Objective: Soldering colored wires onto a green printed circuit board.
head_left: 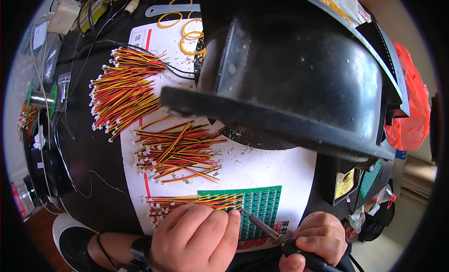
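Observation:
My right hand (320, 239) is wrapped round the black handle of a soldering iron (263, 225). The iron's tip reaches left to the wire ends on a green circuit board panel (267, 204). Over the lower left of that panel lies my left hand (196, 237), fingers closed and pinching at the end of a red, yellow and black wire cable. Its fingers partly hide the pinched wire. A row of similar cables (175, 200) extends from the panel to the left, white connectors outward. Two loose piles of cables, an upper pile (126, 87) and a lower pile (180, 150), lie farther away.
A large black hood-like housing (299, 70) overhangs the far right of the white sheet (280, 166). Yellow rubber bands (192, 46) lie at the back. A solder spool (42, 99) stands left. Another green panel (369, 179) and a red plastic bag (411, 99) are at right.

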{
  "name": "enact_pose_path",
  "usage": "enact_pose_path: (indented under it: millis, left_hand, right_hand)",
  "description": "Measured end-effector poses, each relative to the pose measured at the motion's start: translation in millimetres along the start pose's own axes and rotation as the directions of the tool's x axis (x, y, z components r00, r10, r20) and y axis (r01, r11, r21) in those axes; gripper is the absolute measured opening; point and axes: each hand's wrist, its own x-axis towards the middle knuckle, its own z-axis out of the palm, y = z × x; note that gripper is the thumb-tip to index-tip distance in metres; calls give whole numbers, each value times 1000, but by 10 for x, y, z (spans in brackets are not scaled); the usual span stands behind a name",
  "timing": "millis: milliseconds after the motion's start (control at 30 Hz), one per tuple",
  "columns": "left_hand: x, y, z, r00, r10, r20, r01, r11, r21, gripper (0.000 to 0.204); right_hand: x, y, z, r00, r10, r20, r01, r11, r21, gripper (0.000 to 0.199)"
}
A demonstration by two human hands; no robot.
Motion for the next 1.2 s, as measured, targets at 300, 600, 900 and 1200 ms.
enact_pose_path:
  millis: [300, 600, 900, 1200]
  left_hand:
    - [5, 24, 28, 999, 45, -18, -45, 999, 7, 18]
    - [-9, 23, 33, 1000, 19, -10, -19, 999, 31, 18]
    - [-1, 10, 22, 1000, -3, 3, 3, 1000, 16, 17]
    - [46, 34, 26, 999, 48, -12, -48, 998, -38, 17]
  right_hand:
    - [-2, -52, -7, 997, 15, -76, -15, 1000, -2, 21]
    - [5, -36, -14, 1000, 18, 2, -18, 999, -26, 21]
    - [-59, 40, 49, 990, -28, -138, 39, 996, 77, 22]
    - [-63, -89, -59, 995, 45, -88, -53, 994, -92, 27]
